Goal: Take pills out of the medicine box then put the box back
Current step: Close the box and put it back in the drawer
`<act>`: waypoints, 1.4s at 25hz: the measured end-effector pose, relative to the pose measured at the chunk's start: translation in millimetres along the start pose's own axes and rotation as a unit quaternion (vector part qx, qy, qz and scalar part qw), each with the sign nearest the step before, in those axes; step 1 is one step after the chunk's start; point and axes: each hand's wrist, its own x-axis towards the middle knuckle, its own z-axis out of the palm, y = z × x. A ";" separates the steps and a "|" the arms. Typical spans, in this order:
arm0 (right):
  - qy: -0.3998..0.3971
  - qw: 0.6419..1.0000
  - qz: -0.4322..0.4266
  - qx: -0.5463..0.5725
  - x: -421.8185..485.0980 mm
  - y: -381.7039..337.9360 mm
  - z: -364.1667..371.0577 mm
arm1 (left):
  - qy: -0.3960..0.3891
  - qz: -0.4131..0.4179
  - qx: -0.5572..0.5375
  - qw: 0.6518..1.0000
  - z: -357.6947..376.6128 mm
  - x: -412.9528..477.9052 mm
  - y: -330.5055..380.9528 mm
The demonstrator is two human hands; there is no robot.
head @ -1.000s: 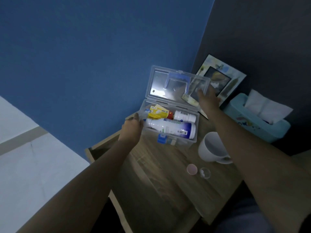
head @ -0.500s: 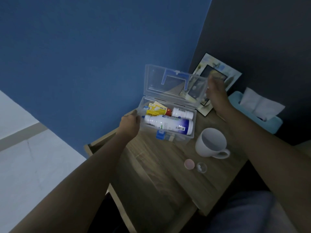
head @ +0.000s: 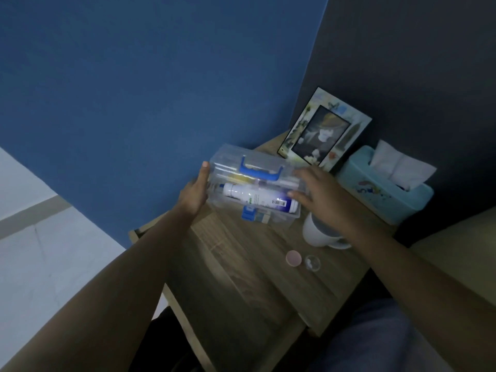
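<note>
The clear medicine box (head: 273, 220) with a blue handle (head: 261, 171) and a blue front latch sits on the wooden bedside table (head: 241, 269), its lid down. A white bottle (head: 257, 200) with a blue end lies inside, visible through the plastic. My left hand (head: 194, 191) clasps the box's left end, thumb up along its side. My right hand (head: 316, 193) presses on the lid's right end. A small clear cup with white pills (head: 312, 262) and a pink cap (head: 293, 257) lie on the table in front of the box.
A white mug (head: 319, 233) stands right of the box, partly under my right forearm. A picture frame (head: 326, 130) leans on the dark wall behind. A teal tissue box (head: 383, 187) is at the back right. The blue wall bounds the table's left side.
The upright lid has swung down onto the box, pushed by my right hand. My left hand stayed on the box's left end.
</note>
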 end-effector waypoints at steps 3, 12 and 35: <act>-0.059 0.990 -0.004 -0.129 -4.9 -11.3 16.1 | 0.031 0.057 0.111 0.992 0.3 1.8 -0.6; -0.154 0.982 -0.056 -0.099 8.7 -1.7 49.3 | 0.023 0.110 0.180 0.977 10.3 8.1 -5.8; -0.044 0.983 -0.016 -0.175 7.6 -31.5 84.8 | 0.017 0.129 0.198 0.972 2.8 11.5 -7.3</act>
